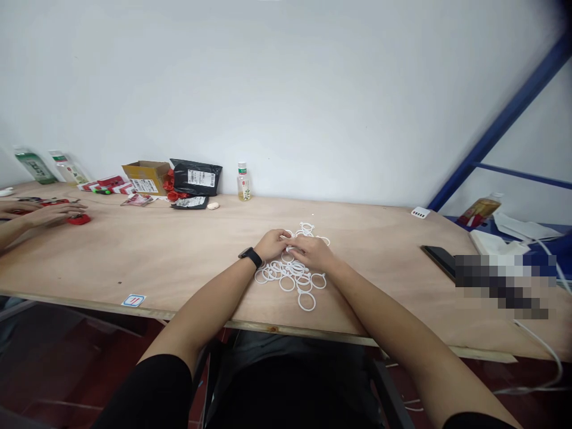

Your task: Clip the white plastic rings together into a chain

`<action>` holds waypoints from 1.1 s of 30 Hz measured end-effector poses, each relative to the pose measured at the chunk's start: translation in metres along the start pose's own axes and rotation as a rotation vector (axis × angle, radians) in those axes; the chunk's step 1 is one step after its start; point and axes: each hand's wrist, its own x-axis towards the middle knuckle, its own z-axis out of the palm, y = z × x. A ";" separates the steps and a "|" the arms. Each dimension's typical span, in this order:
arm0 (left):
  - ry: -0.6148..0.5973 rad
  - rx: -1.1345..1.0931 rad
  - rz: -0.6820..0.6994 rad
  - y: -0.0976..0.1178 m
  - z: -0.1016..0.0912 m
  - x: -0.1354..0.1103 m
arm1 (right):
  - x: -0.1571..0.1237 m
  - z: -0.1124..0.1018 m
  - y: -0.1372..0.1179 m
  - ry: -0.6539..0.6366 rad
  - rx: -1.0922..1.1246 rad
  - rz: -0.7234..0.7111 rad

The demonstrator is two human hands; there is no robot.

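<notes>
Over a loose pile of white plastic curtain rings [286, 283], my two hands meet at the fingertips. My left hand [272, 243], with a black watch on its wrist, is closed with thumb and fingers pinched together. My right hand [315, 252] comes in from the other side, its fingers also bent into a pinch. A white curtain ring [288, 257] shows just below the joined fingertips and seems gripped there; the fingers cover its top. More rings lie behind the hands, and a single ring [307, 301] lies nearest the table's front edge.
Along the wall stand a small bottle [243, 182], a black parcel [196, 177] and an open cardboard box [146, 177]. Another person's hand [53, 213] rests at far left near a red object [79, 219]. A dark phone [440, 262] and white cables lie at right.
</notes>
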 end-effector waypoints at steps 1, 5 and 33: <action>0.002 -0.034 0.004 -0.001 0.000 0.001 | 0.000 0.000 0.000 -0.006 -0.019 0.016; -0.011 -0.155 -0.025 -0.002 0.001 0.003 | -0.002 0.000 0.001 -0.021 -0.050 0.048; 0.015 0.629 0.113 0.011 -0.009 -0.005 | -0.004 0.003 0.028 0.282 -0.024 0.439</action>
